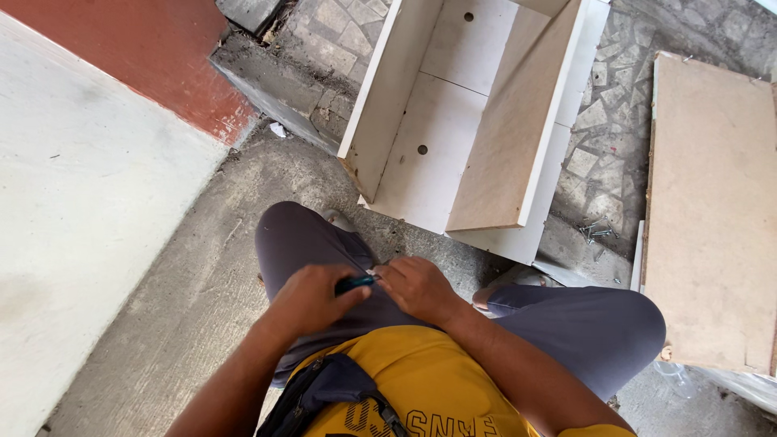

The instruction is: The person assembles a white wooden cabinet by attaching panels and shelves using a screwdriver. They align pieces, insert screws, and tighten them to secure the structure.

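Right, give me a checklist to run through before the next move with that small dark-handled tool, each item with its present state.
1. Left hand has hold of the small dark-handled tool with a teal band: ok.
2. Right hand meets the tool's tip: ok, fingers pinch there.
3. What the right fingers pinch, a screw or a bit: cannot tell, too small.
4. Loose metal screws lie on the stone paving beside the box: ok, a small pile.
5. Open white laminated board box lies on its side straight ahead of the knees: ok.
6. Flat brown chipboard panel lies apart from the box, on the right: ok.
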